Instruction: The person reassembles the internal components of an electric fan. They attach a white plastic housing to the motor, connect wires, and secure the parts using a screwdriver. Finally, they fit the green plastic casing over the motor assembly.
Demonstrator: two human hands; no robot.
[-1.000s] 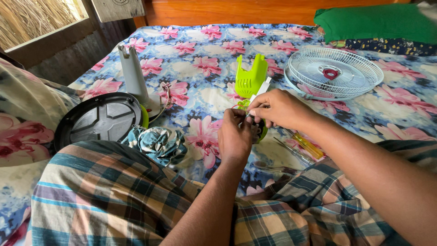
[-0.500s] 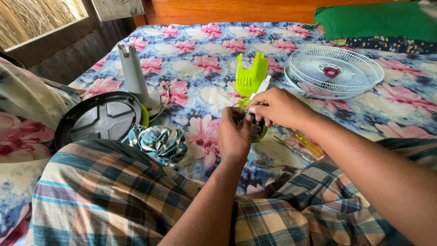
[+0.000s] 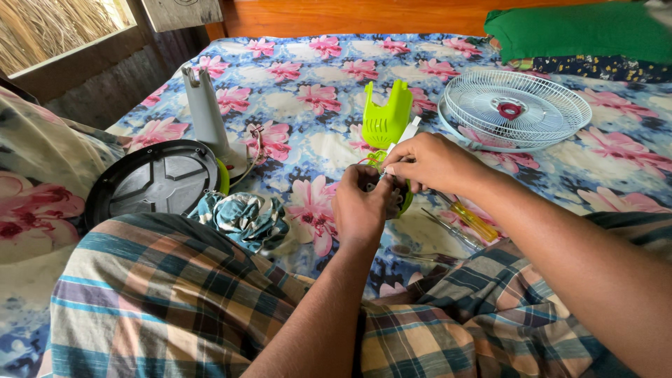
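1. The left hand point(image 3: 359, 207) was curled shut around a small dark part with a lime-green rim point(image 3: 402, 201), held just above the middle of the bed point(image 3: 308, 98).
2. The right hand point(image 3: 428, 163) was pinched closed on thin wires point(image 3: 369, 161) and a narrow white strip point(image 3: 406, 133) at the top of that part, its fingertips touching those of the left hand.
3. A lime-green plastic housing point(image 3: 386, 116), slotted and forked at the top, stood upright just behind the hands.
4. A round white wire fan guard point(image 3: 516, 110) with a red centre lay flat toward the right edge of the bed, nested on a pale blue ring.
5. A grey tapered stand column point(image 3: 204, 115) rose near the left edge, beside a round black ribbed base plate point(image 3: 155, 180) tilted against it.
6. A crumpled patterned cloth point(image 3: 243, 219) lay just in front of the base plate.
7. A screwdriver point(image 3: 474, 221) with a clear yellow handle lay under the right forearm, next to 1 slim metal tool point(image 3: 450, 232).
8. A green cushion point(image 3: 581, 31) sat at the far right corner.
9. The bed carried a smooth blue sheet printed with pink flowers; checked fabric covered the person's knees point(image 3: 175, 294).
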